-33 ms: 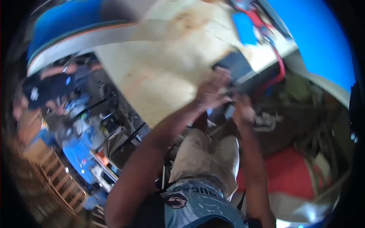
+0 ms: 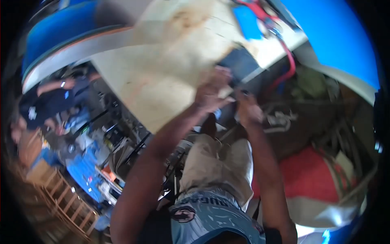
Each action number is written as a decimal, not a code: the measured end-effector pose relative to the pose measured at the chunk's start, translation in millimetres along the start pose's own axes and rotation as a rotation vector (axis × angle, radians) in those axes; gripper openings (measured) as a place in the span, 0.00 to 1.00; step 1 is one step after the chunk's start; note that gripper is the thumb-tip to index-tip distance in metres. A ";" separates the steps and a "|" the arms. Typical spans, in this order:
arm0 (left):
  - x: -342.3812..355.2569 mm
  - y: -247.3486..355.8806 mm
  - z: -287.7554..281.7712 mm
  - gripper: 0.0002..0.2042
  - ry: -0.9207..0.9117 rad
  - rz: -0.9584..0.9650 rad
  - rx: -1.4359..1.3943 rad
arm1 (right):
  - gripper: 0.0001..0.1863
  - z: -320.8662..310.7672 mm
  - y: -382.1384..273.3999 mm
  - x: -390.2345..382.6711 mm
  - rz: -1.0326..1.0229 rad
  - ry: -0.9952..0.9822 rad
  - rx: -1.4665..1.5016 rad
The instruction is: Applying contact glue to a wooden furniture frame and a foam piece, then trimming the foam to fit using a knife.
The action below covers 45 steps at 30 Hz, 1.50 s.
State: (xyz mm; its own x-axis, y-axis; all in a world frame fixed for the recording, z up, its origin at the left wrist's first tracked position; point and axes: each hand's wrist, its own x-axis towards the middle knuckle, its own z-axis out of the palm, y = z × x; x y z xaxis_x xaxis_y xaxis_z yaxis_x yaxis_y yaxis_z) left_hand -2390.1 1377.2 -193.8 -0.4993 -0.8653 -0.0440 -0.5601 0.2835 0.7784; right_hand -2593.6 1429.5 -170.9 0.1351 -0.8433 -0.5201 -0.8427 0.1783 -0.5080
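A dark flat square piece [image 2: 240, 63] lies at the near right edge of a pale, stained tabletop [image 2: 162, 89]. My left hand [image 2: 213, 89] is at its left side, fingers stretched out and thumb apart; the blur hides whether they touch it. Just right of that, below the dark piece's near edge, my right hand [image 2: 249, 110] is closed with curled fingers. Whatever it grips, if anything, is too blurred to make out.
A blue flat object [image 2: 248, 22] and a red strap [image 2: 289, 61] lie at the table's far right. Large blue-and-white curved forms rise on both sides. At left, another person in a dark shirt [image 2: 48, 103] is near cluttered items and a wooden ladder-like frame [image 2: 67, 199]. A red cloth [image 2: 302, 175] is at right.
Table, dark piece and both hands all appear slightly higher and further left in the picture. The hands keep about the same place beside the dark piece.
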 end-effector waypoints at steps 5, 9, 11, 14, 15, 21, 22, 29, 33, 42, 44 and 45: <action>3.6 41.7 -29.4 0.43 -0.308 -0.033 0.652 | 0.23 30.7 11.3 -12.3 -0.310 0.384 0.614; 0.7 60.9 -1.8 0.44 -0.273 0.073 0.698 | 0.22 28.9 24.7 -54.9 0.076 -0.023 1.201; 1.5 59.4 9.3 0.43 -0.254 0.079 0.703 | 0.22 33.3 22.4 -56.9 0.071 0.021 1.235; 5.3 56.3 15.7 0.43 -0.260 0.050 0.700 | 0.22 44.3 23.2 -49.7 0.077 0.072 1.230; 6.4 55.9 17.5 0.43 -0.273 0.047 0.735 | 0.22 49.3 25.6 -47.5 0.088 0.070 1.233; -0.6 52.2 26.9 0.45 -0.298 0.016 0.712 | 0.17 74.8 23.7 -37.0 0.023 0.393 0.483; -0.9 51.8 27.0 0.45 -0.293 0.007 0.718 | 0.18 72.2 22.3 -40.9 0.164 0.246 0.472; 67.6 50.7 28.5 0.42 -0.120 0.062 0.672 | 0.08 23.1 34.6 15.3 0.137 0.506 0.086; 69.4 40.3 12.4 0.42 -0.213 0.098 0.690 | 0.06 32.4 40.8 13.2 -0.089 0.544 0.259; 53.6 53.8 27.8 0.42 -0.130 0.032 0.642 | 0.10 25.3 33.9 3.7 0.076 0.562 0.039; 75.8 53.8 29.5 0.40 -0.075 0.045 0.703 | 0.10 8.6 46.4 29.8 0.101 0.517 0.121; 77.7 51.7 29.0 0.40 -0.055 0.063 0.752 | 0.08 14.2 49.8 26.6 0.048 0.499 0.229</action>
State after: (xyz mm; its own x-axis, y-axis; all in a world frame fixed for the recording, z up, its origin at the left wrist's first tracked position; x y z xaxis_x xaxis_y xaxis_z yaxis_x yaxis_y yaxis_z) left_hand -2477.0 1336.6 -175.2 -0.5668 -0.8217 -0.0604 -0.8195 0.5546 0.1444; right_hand -2624.5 1423.2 -219.8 -0.2115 -0.9595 -0.1858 -0.6993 0.2814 -0.6571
